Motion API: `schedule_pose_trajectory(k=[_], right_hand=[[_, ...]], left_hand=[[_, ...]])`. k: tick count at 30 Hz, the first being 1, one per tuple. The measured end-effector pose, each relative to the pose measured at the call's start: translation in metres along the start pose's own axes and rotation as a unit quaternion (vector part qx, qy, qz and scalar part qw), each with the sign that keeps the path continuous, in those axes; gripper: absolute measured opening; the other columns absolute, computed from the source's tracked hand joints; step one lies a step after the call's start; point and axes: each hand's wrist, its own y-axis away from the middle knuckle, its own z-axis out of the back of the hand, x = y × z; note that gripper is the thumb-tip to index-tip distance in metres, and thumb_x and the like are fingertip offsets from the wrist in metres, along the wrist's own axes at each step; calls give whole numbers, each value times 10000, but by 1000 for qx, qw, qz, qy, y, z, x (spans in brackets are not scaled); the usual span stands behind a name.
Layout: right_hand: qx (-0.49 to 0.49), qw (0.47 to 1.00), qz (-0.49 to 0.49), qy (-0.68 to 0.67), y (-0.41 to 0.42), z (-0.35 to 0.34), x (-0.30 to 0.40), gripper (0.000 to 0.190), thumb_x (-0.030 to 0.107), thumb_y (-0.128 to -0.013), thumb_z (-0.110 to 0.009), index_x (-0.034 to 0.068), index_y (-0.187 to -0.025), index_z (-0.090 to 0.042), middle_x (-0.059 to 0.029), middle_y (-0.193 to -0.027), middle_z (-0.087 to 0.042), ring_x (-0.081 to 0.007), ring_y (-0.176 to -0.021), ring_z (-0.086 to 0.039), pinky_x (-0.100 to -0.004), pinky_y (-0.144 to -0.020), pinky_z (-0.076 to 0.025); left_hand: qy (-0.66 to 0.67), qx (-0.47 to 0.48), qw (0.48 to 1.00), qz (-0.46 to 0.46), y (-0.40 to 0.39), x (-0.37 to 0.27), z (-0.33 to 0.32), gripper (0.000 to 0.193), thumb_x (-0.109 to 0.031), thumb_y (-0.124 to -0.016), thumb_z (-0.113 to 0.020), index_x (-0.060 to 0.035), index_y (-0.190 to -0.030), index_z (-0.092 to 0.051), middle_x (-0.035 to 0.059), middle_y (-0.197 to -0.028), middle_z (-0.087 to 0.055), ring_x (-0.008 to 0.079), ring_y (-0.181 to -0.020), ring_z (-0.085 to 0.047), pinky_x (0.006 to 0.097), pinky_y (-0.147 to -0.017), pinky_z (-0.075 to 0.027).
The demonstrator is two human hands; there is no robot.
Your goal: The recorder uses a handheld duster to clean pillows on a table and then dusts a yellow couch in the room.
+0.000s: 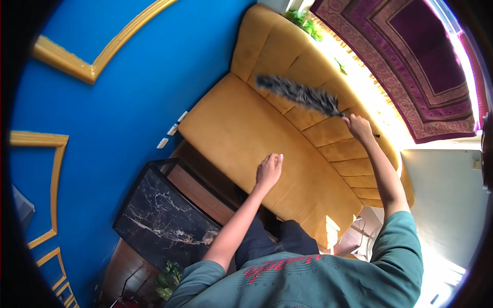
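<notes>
My right hand (pixel 359 126) is closed around the handle of a grey fluffy duster (pixel 300 94), whose head points up and left in front of the channelled backrest (pixel 327 127) of a mustard upholstered sofa. The duster is slightly blurred; whether it touches the backrest I cannot tell. Over the sofa's flat seat (pixel 246 131) hangs my left hand (pixel 269 169), holding nothing, with its fingers loosely curled and partly apart.
A black marble-patterned table (pixel 165 215) stands at the lower left, with a leafy plant (pixel 169 279) below it. Gold moulding (pixel 61 63) and white sockets (pixel 172 129) are on the blue wall. A purple patterned curtain (pixel 420 73) hangs behind the sofa, near green leaves (pixel 304 25).
</notes>
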Motion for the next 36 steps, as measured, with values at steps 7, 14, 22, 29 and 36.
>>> schedule_pose_trajectory(k=[7, 14, 22, 29, 36], right_hand=[[51, 978, 200, 15, 53, 38, 79, 495, 512, -923, -431, 42, -826, -552, -147, -614, -606, -342, -581, -623, -452, -515, -486], [-86, 962, 261, 9, -17, 91, 90, 469, 497, -906, -475, 43, -802, -530, -153, -627, -609, -355, -591, -618, -460, -519, -478], [3, 994, 86, 74, 15, 42, -19, 487, 504, -929, -421, 43, -823, -538, -162, -618, -604, -359, -573, -614, -454, -525, -477], [-114, 958, 262, 29, 32, 96, 33, 456, 508, -899, -476, 66, -797, -514, -121, -592, -554, -317, -528, -585, -444, -471, -445], [-1, 1000, -2, 18, 30, 58, -70, 482, 482, -931, -443, 39, -918, -633, -196, -806, -655, -376, -764, -637, -453, -668, -506]], left_hand=[[-133, -256, 949, -125, 1, -41, 24, 501, -297, -947, -478, 2, -1340, -389, 211, -1412, -352, 392, -1317, -309, 491, -1069, -248], [-318, -328, 869, -188, -113, -40, 25, 619, -481, -969, -295, -63, -1425, -319, 194, -1505, -212, 412, -1370, -215, 599, -1079, -49], [-253, -28, 933, -256, -110, -64, -61, 732, -483, -938, -400, -169, -1504, -58, 112, -1562, 17, 332, -1434, 14, 537, -1132, -31], [-157, -332, 894, -257, -95, -65, -43, 694, -451, -947, -398, -53, -1473, -179, 264, -1518, -79, 469, -1395, -19, 652, -1059, 14], [-290, -30, 907, -304, -156, -103, -71, 696, -442, -928, -456, -187, -1496, -144, 127, -1556, -50, 362, -1423, -57, 584, -1113, -49]])
